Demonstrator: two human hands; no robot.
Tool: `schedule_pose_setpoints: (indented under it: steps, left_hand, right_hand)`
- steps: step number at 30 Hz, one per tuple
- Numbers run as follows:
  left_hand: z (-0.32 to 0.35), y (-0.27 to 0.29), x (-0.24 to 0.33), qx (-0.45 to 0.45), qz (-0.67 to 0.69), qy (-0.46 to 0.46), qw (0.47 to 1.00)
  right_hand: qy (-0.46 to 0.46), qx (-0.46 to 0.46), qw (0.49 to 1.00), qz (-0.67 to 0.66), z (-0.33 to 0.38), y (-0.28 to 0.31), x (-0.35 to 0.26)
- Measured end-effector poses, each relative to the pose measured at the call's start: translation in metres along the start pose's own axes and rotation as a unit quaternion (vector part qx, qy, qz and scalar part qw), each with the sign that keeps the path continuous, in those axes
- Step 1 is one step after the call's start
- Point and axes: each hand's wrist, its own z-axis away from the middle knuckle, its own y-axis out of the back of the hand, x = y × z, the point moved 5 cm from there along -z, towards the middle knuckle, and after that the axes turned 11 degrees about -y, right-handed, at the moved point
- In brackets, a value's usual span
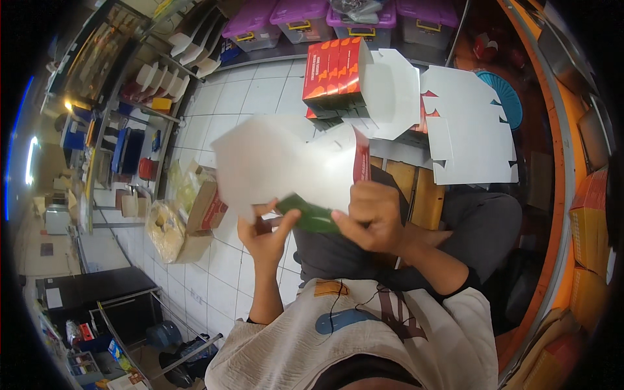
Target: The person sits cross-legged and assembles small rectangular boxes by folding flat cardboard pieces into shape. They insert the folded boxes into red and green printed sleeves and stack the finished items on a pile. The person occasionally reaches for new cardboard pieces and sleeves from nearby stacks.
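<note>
A partly folded cardboard box, white inside with red and green outer sides, is held up over my lap. My left hand pinches the left end of its green side panel, thumb on the outside. Closed round the panel's right corner is my right hand, with its thumb pressed on the green face. The box's big white flap, on the left, is blurred by motion. Beyond it stands a stack of folded red boxes. Flat white box blanks lie to the right of the stack.
Purple-lidded plastic bins line the far side. On the tiled floor at left sit a carton and a plastic bag. A metal shelf rack runs along the left. An orange edge borders the right, near a blue-green round item.
</note>
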Motion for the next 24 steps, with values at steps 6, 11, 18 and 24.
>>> schedule_pose_setpoints:
  steps: [6,11,18,24]
  left_hand:
    - [0.005,-0.008,0.013,-0.256,-0.056,-0.137,0.955]
    - [0.020,-0.028,0.012,-0.192,0.055,-0.022,0.980]
    - [-0.015,-0.006,-0.004,-0.154,0.320,0.158,0.921]
    - [-0.060,-0.056,-0.003,-0.194,0.417,0.115,0.880]
  right_hand:
    - [0.084,0.027,0.989,0.119,0.013,-0.012,-0.034]
    - [0.070,-0.085,0.977,0.181,0.021,-0.033,-0.054]
    - [-0.113,-0.217,0.960,0.138,0.005,0.059,-0.044]
    - [-0.161,-0.141,0.977,-0.028,0.010,0.117,-0.006]
